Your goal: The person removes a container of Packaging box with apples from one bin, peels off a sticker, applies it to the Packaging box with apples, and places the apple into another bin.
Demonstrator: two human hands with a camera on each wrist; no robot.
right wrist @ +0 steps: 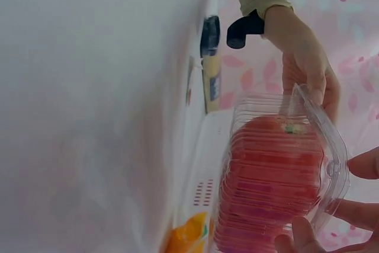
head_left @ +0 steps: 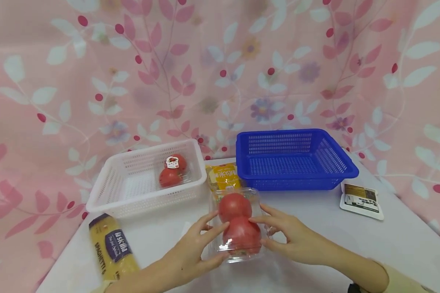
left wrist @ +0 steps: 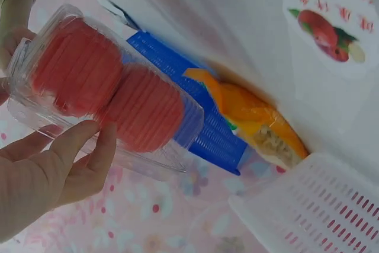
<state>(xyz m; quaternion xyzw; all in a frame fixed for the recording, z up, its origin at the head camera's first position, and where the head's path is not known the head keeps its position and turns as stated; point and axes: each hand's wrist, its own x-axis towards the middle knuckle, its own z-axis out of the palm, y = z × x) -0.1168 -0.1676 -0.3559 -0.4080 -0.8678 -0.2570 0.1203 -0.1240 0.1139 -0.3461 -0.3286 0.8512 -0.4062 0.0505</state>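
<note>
A clear plastic clamshell box (head_left: 258, 203) with two red tomatoes (head_left: 242, 235) inside is held up above the white table between both hands. My left hand (head_left: 196, 250) grips its left side, with the fingers over the top and side. On the opposite side my right hand (head_left: 293, 236) holds the box by its rim, fingertips on the lid near the tomatoes. The wrist views show ridged walls of the box and the fingers of both hands along its rim. A round white sticker with a tomato picture (left wrist: 323, 34) lies on the table.
At the back left stands a white basket (head_left: 132, 205) with another box of tomatoes (head_left: 171, 177) bearing a sticker. A blue basket (head_left: 289, 184) is at the back right, a yellow bag (head_left: 225, 176) between them. A spaghetti packet (head_left: 111, 248) lies left, a small flat packet (head_left: 361, 201) right.
</note>
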